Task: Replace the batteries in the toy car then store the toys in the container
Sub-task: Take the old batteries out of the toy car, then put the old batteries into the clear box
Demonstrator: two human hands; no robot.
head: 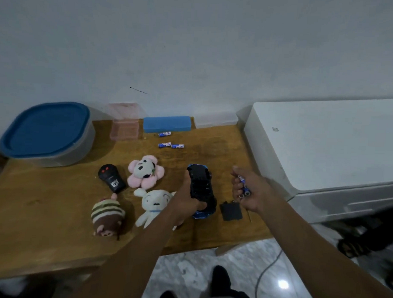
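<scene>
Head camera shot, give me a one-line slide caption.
Left hand holds the upturned toy car at the wooden table while the right hand grips several batteries.

The toy car is black underneath, blue at its ends; the batteries are blue and white. The container is grey — its lid blue. The flower plush is pink with a white face, the monkey plush brown — striped cream and olive.
</scene>
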